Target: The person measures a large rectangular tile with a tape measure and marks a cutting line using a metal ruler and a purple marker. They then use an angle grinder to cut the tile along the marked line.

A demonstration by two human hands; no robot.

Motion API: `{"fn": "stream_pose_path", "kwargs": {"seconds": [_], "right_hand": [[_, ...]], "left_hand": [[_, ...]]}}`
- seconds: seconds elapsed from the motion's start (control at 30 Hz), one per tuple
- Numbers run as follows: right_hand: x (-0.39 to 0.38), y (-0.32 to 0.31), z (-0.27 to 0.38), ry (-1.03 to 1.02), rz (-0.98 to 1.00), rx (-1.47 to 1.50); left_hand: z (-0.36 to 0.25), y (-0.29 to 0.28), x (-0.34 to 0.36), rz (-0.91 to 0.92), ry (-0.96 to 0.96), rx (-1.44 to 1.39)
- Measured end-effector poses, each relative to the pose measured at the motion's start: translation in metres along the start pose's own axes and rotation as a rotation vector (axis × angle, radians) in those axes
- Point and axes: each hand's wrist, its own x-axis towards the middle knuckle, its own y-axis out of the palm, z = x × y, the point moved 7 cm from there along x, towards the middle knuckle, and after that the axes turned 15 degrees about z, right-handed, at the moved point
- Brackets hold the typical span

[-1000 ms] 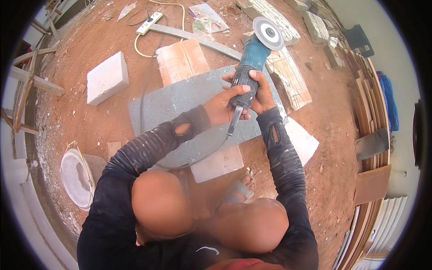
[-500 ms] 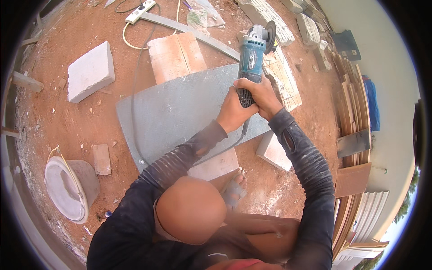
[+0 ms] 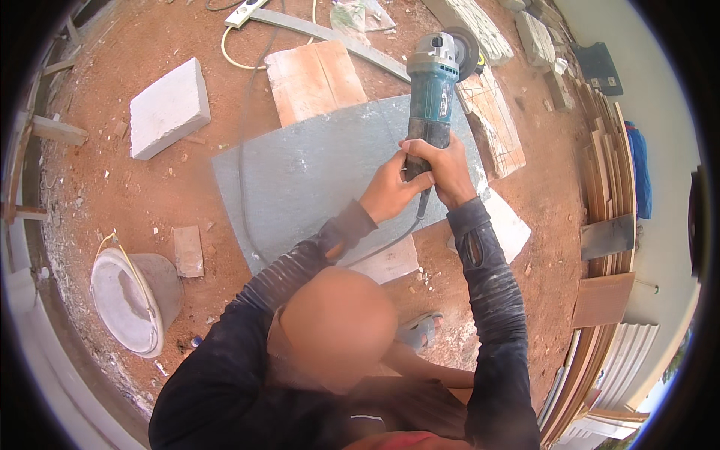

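An angle grinder (image 3: 430,94) with a teal body and grey gear head is held in both my hands over a grey slab (image 3: 315,165). Its round cutting disc (image 3: 466,52) sits at the far right end, apart from the slab. My left hand (image 3: 392,187) closes on the black rear handle from the left. My right hand (image 3: 445,169) wraps the same handle from the right, its thumb across the top. From the handle's end a dark cord (image 3: 420,214) runs down toward my left forearm. Whether the disc is spinning cannot be told.
The slab lies on pale blocks, one tan block (image 3: 315,79) jutting out beyond it. A white block (image 3: 169,109) and a dusty bucket (image 3: 127,300) stand left. A metal bar (image 3: 330,37) and power strip (image 3: 246,13) lie far off. Wood boards (image 3: 604,172) lean on the right wall.
The grinder looks larger and has shifted slightly right, its disc showing more of its flat face. The whole view has slid a little to the right. Both hands keep their hold.
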Motion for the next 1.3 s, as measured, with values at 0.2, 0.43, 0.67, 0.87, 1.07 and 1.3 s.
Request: {"fn": "stream_pose_path", "kwargs": {"seconds": [0.2,0.43,0.67,0.87,1.07,1.3], "right_hand": [[-0.008,-0.007,-0.006,-0.145,-0.034,-0.055],[-0.027,-0.020,0.009,-0.203,0.021,-0.111],[-0.006,0.003,-0.040,-0.203,-0.079,-0.361],[0.000,0.019,-0.080,-0.010,-0.019,-0.601],[0.002,0.015,-0.081,-0.013,-0.045,-0.603],[0.008,0.005,-0.083,0.084,-0.034,-0.627]], "left_hand": [[0.053,0.056,-0.069,0.270,-0.427,-0.068],[-0.007,-0.118,-0.253,-0.160,-0.801,0.929],[-0.051,-0.229,-0.252,-0.652,-0.570,1.384],[0.004,-0.236,-0.235,-1.092,-0.685,1.119],[-0.019,-0.252,-0.233,-1.040,-0.515,1.212],[-0.011,-0.221,-0.225,-1.131,-0.597,1.191]]}}
